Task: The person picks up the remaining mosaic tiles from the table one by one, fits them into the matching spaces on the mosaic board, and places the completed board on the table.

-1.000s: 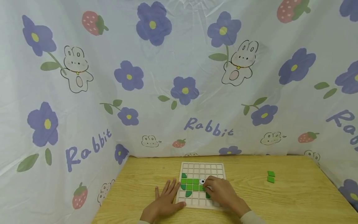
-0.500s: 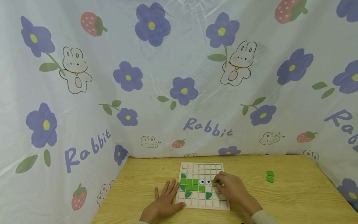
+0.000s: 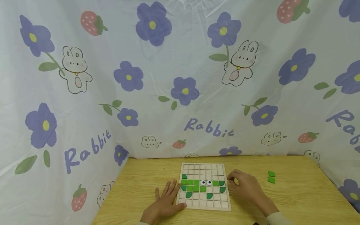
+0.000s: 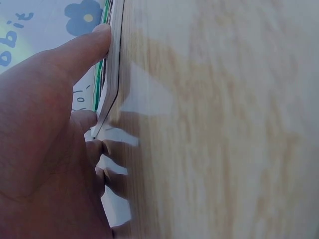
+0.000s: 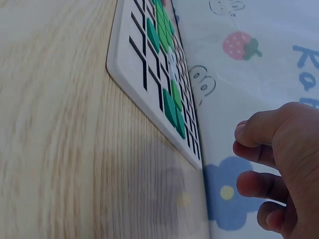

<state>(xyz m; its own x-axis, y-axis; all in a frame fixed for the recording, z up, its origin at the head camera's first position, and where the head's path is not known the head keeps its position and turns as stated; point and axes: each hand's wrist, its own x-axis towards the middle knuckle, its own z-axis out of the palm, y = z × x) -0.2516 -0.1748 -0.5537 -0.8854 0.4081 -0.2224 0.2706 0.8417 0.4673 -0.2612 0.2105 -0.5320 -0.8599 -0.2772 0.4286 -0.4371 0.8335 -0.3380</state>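
A pale wooden grid board (image 3: pixel 202 203) lies on the table, holding light green square tiles (image 3: pixel 193 185), dark green quarter-round tiles (image 3: pixel 209 196) and two white eye tiles (image 3: pixel 203 182). My left hand (image 3: pixel 166 201) rests at the board's left edge, fingers spread and the thumb on its near left corner; the left wrist view shows the thumb (image 4: pixel 82 55) against the board's edge. Just off the board's right side hovers my right hand (image 3: pixel 244 186), its fingers loosely bent. Nothing shows between the fingers of that hand (image 5: pixel 279 164) in the right wrist view.
Two loose green square tiles (image 3: pixel 271 177) lie on the wooden table (image 3: pixel 303 193) to the right of the right hand. A white curtain (image 3: pixel 157 125) printed with flowers, rabbits and strawberries hangs behind the table and along its sides.
My right hand has moved rightward from over the eye tiles, across the board's right columns, and off the board. Tiles it covered now show. The left hand has stayed in place.
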